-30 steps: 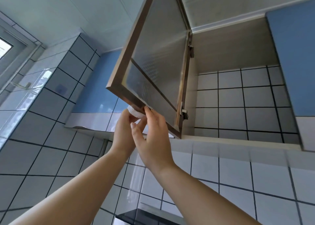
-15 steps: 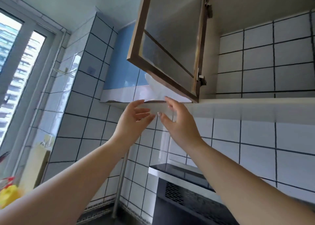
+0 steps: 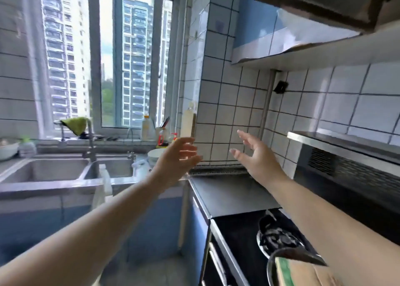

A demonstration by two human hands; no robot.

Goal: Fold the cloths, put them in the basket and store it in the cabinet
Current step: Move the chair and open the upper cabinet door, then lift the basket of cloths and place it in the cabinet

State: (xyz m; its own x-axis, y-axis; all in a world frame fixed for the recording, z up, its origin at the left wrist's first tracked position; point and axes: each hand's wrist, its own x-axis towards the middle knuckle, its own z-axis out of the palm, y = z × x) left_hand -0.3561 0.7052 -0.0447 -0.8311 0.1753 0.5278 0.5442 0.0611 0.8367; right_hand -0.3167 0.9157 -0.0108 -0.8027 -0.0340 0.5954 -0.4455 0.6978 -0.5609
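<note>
Above the steel counter (image 3: 229, 193), at the middle of the view, both bare hands are held out in the air with nothing in them. The left hand (image 3: 175, 159) is seen with its fingers loosely spread and slightly bent, palm turned to the right. The right hand (image 3: 256, 158) is likewise spread, its palm turned to the left, so that the two palms face each other with a gap between them. Neither hand is touching any surface.

At the top right, the wall cabinet (image 3: 320, 2) is seen only in part, its brown-framed glass door cut off by the upper edge; whether the door is fully closed cannot be told. No cloths for folding and no basket can be made out with certainty.

To the left, a double steel sink (image 3: 43, 171) is set below the window (image 3: 134, 56), and a green rag (image 3: 74, 124) is hung over the tap (image 3: 91, 140). A white bowl (image 3: 157, 154) is placed by the far end of the sink. At the near right, a gas burner (image 3: 279, 238) is visible on the black hob, and a range hood (image 3: 346, 155) is mounted on the tiled wall at the right.
</note>
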